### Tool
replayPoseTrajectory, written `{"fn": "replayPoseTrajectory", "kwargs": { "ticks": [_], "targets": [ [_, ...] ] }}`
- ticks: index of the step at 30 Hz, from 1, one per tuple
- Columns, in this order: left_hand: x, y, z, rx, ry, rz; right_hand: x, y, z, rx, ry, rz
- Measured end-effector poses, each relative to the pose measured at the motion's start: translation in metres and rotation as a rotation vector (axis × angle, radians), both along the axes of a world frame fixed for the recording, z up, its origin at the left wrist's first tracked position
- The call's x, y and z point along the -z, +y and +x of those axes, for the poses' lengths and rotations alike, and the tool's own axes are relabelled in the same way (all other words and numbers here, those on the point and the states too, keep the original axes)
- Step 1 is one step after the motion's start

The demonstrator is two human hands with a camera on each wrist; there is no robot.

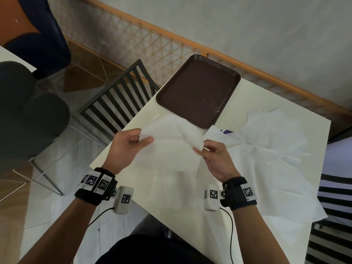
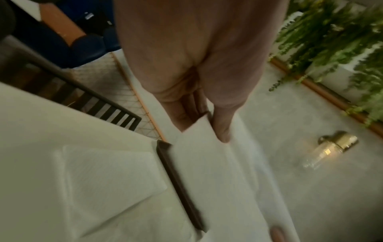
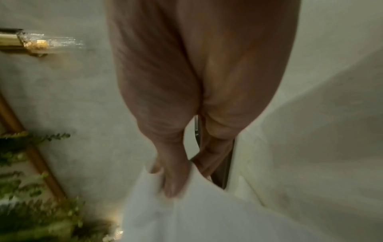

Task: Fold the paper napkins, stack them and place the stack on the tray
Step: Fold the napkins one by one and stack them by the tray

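I hold a white paper napkin (image 1: 171, 147) up over the table, spread between both hands. My left hand (image 1: 129, 147) pinches its left top corner between thumb and fingers. My right hand (image 1: 211, 153) pinches the right top corner. In the left wrist view the napkin (image 2: 207, 163) hangs from the pinching thumb and fingers. In the right wrist view the napkin (image 3: 186, 212) is blurred below the fingers. A brown tray (image 1: 198, 92) lies bare at the table's far corner, just beyond the napkin. Another napkin (image 2: 107, 172) lies flat on the table under it.
More loose white napkins (image 1: 276, 134) lie crumpled and spread across the right part of the cream table (image 1: 141, 115). A black slatted chair (image 1: 122, 96) stands off the table's left edge, and dark round stools (image 1: 28, 119) stand further left. A striped chair (image 1: 335, 197) is at the right.
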State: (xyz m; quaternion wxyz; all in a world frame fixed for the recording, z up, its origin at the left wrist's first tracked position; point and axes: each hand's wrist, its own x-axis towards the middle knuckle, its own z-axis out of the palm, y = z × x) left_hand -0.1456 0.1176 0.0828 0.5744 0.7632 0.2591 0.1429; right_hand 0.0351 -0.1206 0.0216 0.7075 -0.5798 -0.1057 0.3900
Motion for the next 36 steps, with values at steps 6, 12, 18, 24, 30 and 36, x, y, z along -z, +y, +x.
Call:
{"fn": "replayPoseTrajectory", "kwargs": {
  "ticks": [6, 12, 18, 24, 30, 36],
  "targets": [
    [0.028, 0.025, -0.008, 0.055, -0.065, -0.068, -0.006, 0.004, 0.002, -0.104, -0.126, -0.085],
    [0.043, 0.031, -0.007, -0.015, -0.014, -0.233, -0.006, 0.033, 0.018, -0.096, 0.059, -0.149],
    [0.059, 0.037, -0.001, -0.211, 0.04, -0.349, 0.006, 0.076, 0.036, -0.262, -0.392, -0.258],
    [0.083, 0.049, 0.007, -0.256, 0.084, -0.129, 0.005, 0.12, 0.043, -0.35, -0.307, -0.324],
    [0.095, 0.054, 0.01, -0.278, 0.232, -0.079, 0.02, 0.168, 0.06, -0.383, -0.704, -0.505],
    [0.104, 0.051, 0.016, -0.23, 0.387, 0.099, 0.035, 0.206, 0.064, -0.484, -0.863, -0.599]
  ]
}}
